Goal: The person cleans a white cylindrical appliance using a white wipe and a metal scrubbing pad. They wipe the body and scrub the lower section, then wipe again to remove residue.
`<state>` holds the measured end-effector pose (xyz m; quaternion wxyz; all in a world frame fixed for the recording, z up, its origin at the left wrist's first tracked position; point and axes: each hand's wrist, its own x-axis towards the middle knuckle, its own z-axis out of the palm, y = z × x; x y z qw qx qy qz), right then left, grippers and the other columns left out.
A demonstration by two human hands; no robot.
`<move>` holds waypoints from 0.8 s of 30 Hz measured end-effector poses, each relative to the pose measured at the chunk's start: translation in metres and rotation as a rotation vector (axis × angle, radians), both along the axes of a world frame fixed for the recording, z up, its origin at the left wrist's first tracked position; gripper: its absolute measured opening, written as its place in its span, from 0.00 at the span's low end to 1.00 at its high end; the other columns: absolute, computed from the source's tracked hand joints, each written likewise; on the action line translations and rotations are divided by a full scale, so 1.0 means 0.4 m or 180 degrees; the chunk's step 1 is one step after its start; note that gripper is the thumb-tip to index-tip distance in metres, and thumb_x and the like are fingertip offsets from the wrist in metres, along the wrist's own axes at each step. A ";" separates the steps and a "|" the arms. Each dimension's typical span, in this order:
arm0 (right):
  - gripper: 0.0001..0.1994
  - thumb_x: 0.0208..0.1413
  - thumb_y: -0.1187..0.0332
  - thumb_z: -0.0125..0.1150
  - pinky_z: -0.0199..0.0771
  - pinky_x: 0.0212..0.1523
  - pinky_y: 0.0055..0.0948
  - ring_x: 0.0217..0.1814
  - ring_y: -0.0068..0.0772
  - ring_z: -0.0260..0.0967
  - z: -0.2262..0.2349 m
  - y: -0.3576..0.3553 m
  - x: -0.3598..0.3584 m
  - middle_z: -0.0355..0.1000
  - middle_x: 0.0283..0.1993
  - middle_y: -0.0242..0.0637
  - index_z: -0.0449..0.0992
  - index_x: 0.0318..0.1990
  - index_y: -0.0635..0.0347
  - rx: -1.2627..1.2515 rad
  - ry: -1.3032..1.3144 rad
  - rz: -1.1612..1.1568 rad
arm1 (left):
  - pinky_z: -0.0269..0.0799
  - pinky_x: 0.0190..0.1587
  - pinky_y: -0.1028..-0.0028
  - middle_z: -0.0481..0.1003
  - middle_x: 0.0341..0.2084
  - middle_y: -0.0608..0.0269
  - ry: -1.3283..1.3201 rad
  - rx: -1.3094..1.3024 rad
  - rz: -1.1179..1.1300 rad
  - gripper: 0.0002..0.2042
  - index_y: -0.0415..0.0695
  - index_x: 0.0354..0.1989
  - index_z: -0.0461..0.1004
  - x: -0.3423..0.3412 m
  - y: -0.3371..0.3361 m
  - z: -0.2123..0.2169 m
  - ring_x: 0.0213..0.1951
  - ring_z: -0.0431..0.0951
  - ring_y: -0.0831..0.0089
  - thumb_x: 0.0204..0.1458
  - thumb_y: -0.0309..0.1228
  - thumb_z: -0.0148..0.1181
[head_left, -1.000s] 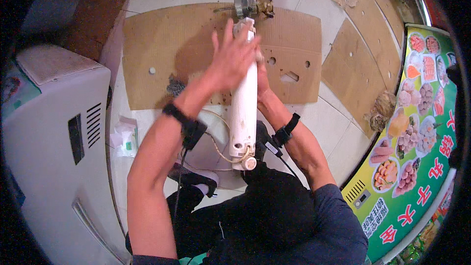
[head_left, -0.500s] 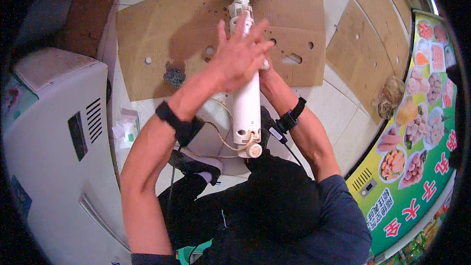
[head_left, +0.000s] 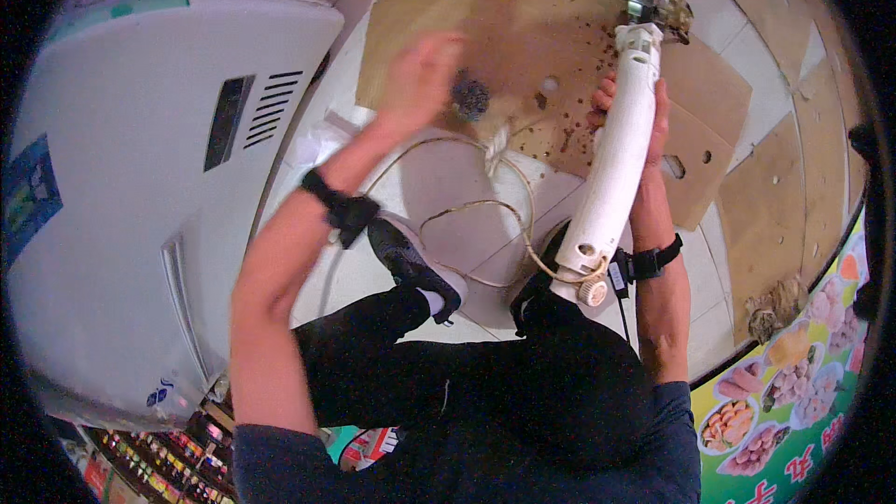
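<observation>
- Right hand: closed around the upper part of a long white cylindrical appliance; the fingers wrap it from behind, and a black wristband sits on the forearm below.
- White cylindrical appliance: held slanted over the floor, its round knobbed end towards the person's body, its far end meeting a small metal fitting that lies on the cardboard.
- Cord: a pale cable leaves the knobbed end and loops across the floor tiles between the two arms.
- Left hand: open and blurred, fingers spread, raised over the cardboard sheet, holding nothing; a black wristband is on this forearm too.
- Small dark round object: lies on the cardboard just beside the left hand.
- Cardboard sheet: flat on the tiles, speckled with dark crumbs near the appliance.
- White cabinet: stands to the person's left, with vent slots on its side.
- Black shoe: on the tiles under the cord.
</observation>
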<state>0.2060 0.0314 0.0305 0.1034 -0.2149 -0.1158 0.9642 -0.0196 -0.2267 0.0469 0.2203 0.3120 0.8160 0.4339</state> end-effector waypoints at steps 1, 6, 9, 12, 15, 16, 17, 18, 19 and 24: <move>0.36 0.66 0.34 0.48 0.75 0.37 0.36 0.37 0.33 0.69 0.000 0.005 0.009 0.69 0.41 0.37 0.68 0.55 0.64 -0.0010 -0.0285 -0.0208 | 0.75 0.55 0.63 0.80 0.47 0.50 0.0291 0.0081 0.0090 0.14 0.40 0.54 0.79 -0.048 -0.096 0.030 0.50 0.81 0.55 0.68 0.33 0.55; 0.34 0.66 0.39 0.54 0.68 0.39 0.30 0.42 0.29 0.63 -0.026 0.009 0.015 0.64 0.44 0.35 0.64 0.57 0.66 0.0042 0.0295 0.0002 | 0.77 0.51 0.62 0.80 0.45 0.50 0.2206 -0.2413 0.0455 0.19 0.40 0.53 0.78 -0.140 -0.551 0.066 0.44 0.82 0.57 0.59 0.40 0.65; 0.33 0.66 0.39 0.53 0.70 0.40 0.32 0.41 0.31 0.64 -0.027 0.019 0.019 0.65 0.44 0.36 0.65 0.57 0.66 0.0128 0.0136 -0.0018 | 0.79 0.45 0.63 0.82 0.36 0.55 -0.0448 -0.2845 0.0805 0.15 0.41 0.49 0.80 -0.119 -0.697 0.073 0.36 0.84 0.61 0.59 0.39 0.65; 0.35 0.67 0.37 0.49 0.72 0.40 0.34 0.41 0.34 0.66 -0.024 0.027 0.027 0.67 0.44 0.39 0.65 0.58 0.67 0.0123 0.0002 -0.0151 | 0.79 0.42 0.65 0.83 0.30 0.58 0.1083 -0.1917 0.0641 0.10 0.41 0.43 0.80 -0.118 -0.761 0.155 0.32 0.83 0.65 0.60 0.35 0.64; 0.35 0.65 0.37 0.51 0.69 0.39 0.34 0.41 0.32 0.66 -0.016 0.025 0.034 0.66 0.45 0.37 0.65 0.59 0.65 -0.0005 0.0276 0.0086 | 0.79 0.44 0.66 0.84 0.34 0.57 0.0680 -0.2527 0.1135 0.07 0.41 0.41 0.79 -0.131 -0.757 0.220 0.35 0.84 0.67 0.60 0.31 0.64; 0.36 0.65 0.36 0.50 0.69 0.38 0.35 0.41 0.32 0.65 -0.015 0.028 0.025 0.66 0.45 0.37 0.65 0.59 0.66 -0.0037 0.0335 0.0027 | 0.78 0.48 0.65 0.84 0.35 0.55 0.0835 -0.2256 0.1478 0.13 0.41 0.45 0.80 -0.127 -0.747 0.223 0.39 0.84 0.65 0.59 0.37 0.66; 0.37 0.65 0.35 0.49 0.69 0.38 0.36 0.41 0.32 0.65 -0.012 0.030 0.025 0.66 0.45 0.37 0.65 0.59 0.66 -0.0147 0.0269 -0.0054 | 0.78 0.49 0.64 0.84 0.36 0.55 0.1074 -0.2040 0.1259 0.15 0.41 0.47 0.80 -0.140 -0.729 0.209 0.41 0.84 0.64 0.59 0.39 0.67; 0.37 0.65 0.35 0.48 0.70 0.36 0.36 0.41 0.33 0.66 -0.013 0.030 0.024 0.66 0.45 0.37 0.64 0.60 0.66 -0.0111 0.0299 0.0014 | 0.77 0.51 0.64 0.84 0.37 0.54 0.1336 -0.1907 0.1256 0.17 0.41 0.49 0.80 -0.123 -0.719 0.184 0.43 0.85 0.63 0.58 0.41 0.68; 0.37 0.65 0.35 0.48 0.70 0.36 0.36 0.41 0.33 0.66 -0.012 0.029 0.028 0.66 0.45 0.37 0.64 0.60 0.66 0.0041 0.0081 0.0085 | 0.77 0.52 0.63 0.84 0.37 0.53 0.1007 -0.2096 0.1440 0.20 0.41 0.50 0.80 -0.122 -0.707 0.148 0.44 0.85 0.62 0.57 0.43 0.68; 0.36 0.66 0.38 0.51 0.72 0.36 0.35 0.42 0.33 0.68 -0.020 0.047 0.032 0.67 0.44 0.37 0.64 0.60 0.66 0.0040 0.0382 0.0079 | 0.78 0.46 0.63 0.84 0.35 0.52 0.0254 -0.2391 0.0901 0.15 0.40 0.43 0.81 -0.125 -0.737 0.067 0.39 0.85 0.60 0.57 0.40 0.67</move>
